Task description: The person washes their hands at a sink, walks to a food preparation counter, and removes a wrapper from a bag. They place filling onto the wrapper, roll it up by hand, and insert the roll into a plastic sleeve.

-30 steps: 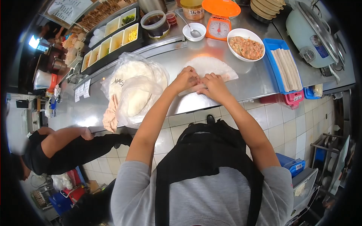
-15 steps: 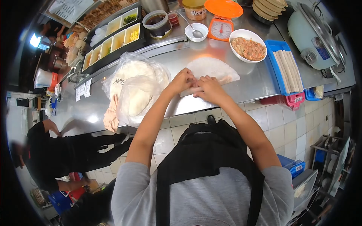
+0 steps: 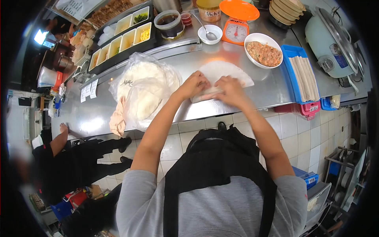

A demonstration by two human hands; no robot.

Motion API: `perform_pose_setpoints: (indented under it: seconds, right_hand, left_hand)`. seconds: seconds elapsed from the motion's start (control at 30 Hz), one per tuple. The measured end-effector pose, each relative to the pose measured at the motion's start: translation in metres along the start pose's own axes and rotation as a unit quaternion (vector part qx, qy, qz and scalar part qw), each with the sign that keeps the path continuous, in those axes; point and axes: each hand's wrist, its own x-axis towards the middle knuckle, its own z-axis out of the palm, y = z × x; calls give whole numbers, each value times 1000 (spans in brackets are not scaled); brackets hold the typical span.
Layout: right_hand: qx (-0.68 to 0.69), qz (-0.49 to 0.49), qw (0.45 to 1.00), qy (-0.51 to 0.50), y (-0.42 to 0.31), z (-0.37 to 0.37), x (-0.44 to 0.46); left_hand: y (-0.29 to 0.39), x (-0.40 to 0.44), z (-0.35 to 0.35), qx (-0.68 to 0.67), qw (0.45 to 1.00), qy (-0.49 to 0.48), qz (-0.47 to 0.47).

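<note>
a steel surface (image 3: 98, 112) lies beneath the wrapper (image 3: 227, 70); left of it, a plastic bag (image 3: 148, 87) of white rounds (image 3: 144, 107). right of the wrapper sit a blue tray (image 3: 294, 51) of rolls (image 3: 304, 79) and, closer, a bowl (image 3: 262, 36) of filling (image 3: 263, 54). the left hand (image 3: 196, 84) and blurred right hand (image 3: 231, 91) touch the wrapper's near part, both curled; i cannot tell whether either grip pinches.

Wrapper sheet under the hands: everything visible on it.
The wrapper is a thin, pale, slightly translucent-looking sheet lying on the metal counter. Its far edge is rounded and spread flat; the near part looks folded over, with pinkish filling showing there and near the right end. The left hand and right hand both touch it, hiding part of the fold. It sits right of the plastic bag.
</note>
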Motion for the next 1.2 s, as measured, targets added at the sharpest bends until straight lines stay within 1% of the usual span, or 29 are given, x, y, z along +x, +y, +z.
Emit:
perform_pose_setpoints:
  seconds: [0.03, 0.1, 0.13, 0.2, 0.27, 0.33, 0.4, 0.47, 0.53, 0.63, 0.7, 0.8, 0.87, 0.93, 0.97, 1.03, 1.07, 1.13, 1.17, 1.2]
  right_hand:
    - [1, 0, 1000, -3, 10, -6, -3]
    - [-1, 30, 996, -79, 28, -17, -8]
    - [-4, 29, 996, -79, 32, -17, -9]
    - [6, -11, 999, -52, 35, -14, -15]
    - [5, -4, 998, -58, 37, -13, -16]
    - [5, 4, 998, -61, 36, -13, -17]
    - [19, 17, 997, -75, 33, -20, -15]
    - [36, 11, 996, -76, 39, -19, -15]
    - [53, 3, 996, -76, 46, -22, -16]
    - [36, 23, 996, -76, 51, -26, -22]
    - [65, 19, 994, -80, 53, -29, -21]
    - [65, 30, 993, -97, 53, -41, -19]
    - [75, 33, 992, -96, 60, -37, -22]
    - [82, 36, 992, -92, 65, -35, -26]
    - [91, 40, 990, -99, 65, -38, -25]
    - [96, 43, 989, -100, 67, -45, -21]
    - [90, 38, 989, -109, 68, -45, -21]
    - [91, 38, 988, -120, 67, -41, -26]
    - [90, 36, 987, -126, 69, -42, -24]
    - [87, 33, 987, -131, 70, -44, -21]
  left_hand:
    - [8, 4, 2, 23, 999, 33, 11]
    - [19, 16, 13, 29, 999, 25, 17]
    - [25, 23, 17, 37, 999, 17, 26]
    - [23, 30, 32, 36, 999, 6, 20]
    - [19, 31, 38, 35, 999, -8, 11]
    - [16, 30, 39, 14, 1000, 10, 12]
    - [13, 32, 40, 24, 1000, 9, 13]
    - [12, 33, 44, 34, 999, 9, 15]
    - [14, 33, 48, 73, 997, 20, -16]
    - [20, 33, 50, 81, 996, 34, -32]
    - [25, 31, 52, 90, 994, 34, -43]
    - [27, 36, 52, 101, 992, 41, -62]
    - [27, 34, 56, 98, 991, 40, -77]
    - [32, 36, 57, 124, 986, 49, -97]
    - [39, 37, 54, 127, 986, 50, -93]
    - [53, 40, 49, 188, 974, 44, -117]
    - [57, 44, 48, 190, 974, 42, -114]
    - [63, 47, 52, 105, 991, 80, -36]
    - [61, 50, 57, 104, 991, 77, -35]
    - [57, 54, 61, 55, 994, 69, -64]
